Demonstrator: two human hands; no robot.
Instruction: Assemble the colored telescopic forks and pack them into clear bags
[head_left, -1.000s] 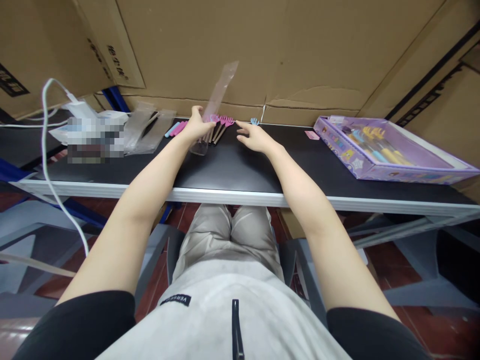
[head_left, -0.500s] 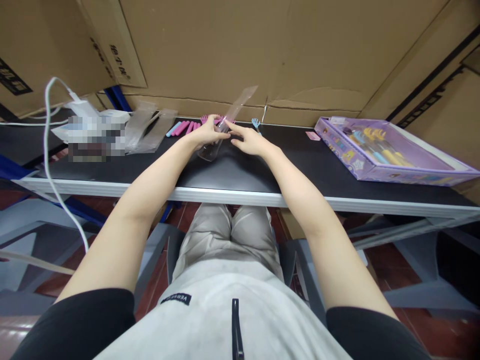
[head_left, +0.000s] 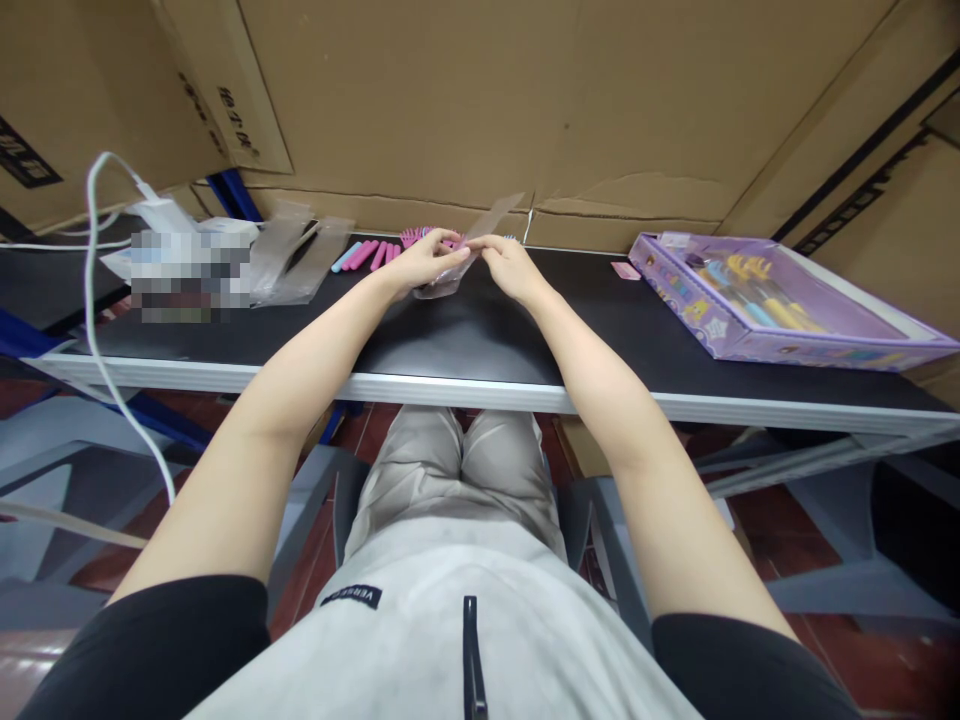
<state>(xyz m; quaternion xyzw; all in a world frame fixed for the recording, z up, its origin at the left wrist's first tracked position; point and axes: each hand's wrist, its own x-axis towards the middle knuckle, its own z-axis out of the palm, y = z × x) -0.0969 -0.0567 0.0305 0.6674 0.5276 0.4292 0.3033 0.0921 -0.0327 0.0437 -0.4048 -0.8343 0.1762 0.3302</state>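
A clear plastic bag slants above the black table, its upper end pointing to the back right. My left hand is closed on the bag, thumb on the near side. My right hand pinches the bag with its fingertips close to the left thumb. Behind my left hand lie pink fork-like heads, partly covered by the fingers. Pink handles and a light blue handle rest to the left. Only the prong tips of a light blue fork-like piece show behind my right hand.
More clear bags lie at the left, beside a white cable and plug. At the right stands a purple box with yellow and blue fork-like pieces. A pink card lies near it. Cardboard walls the back.
The bag has tipped lower and turned toward the back right. My right fingertips have come in against it beside my left thumb. The light blue piece is now mostly covered.
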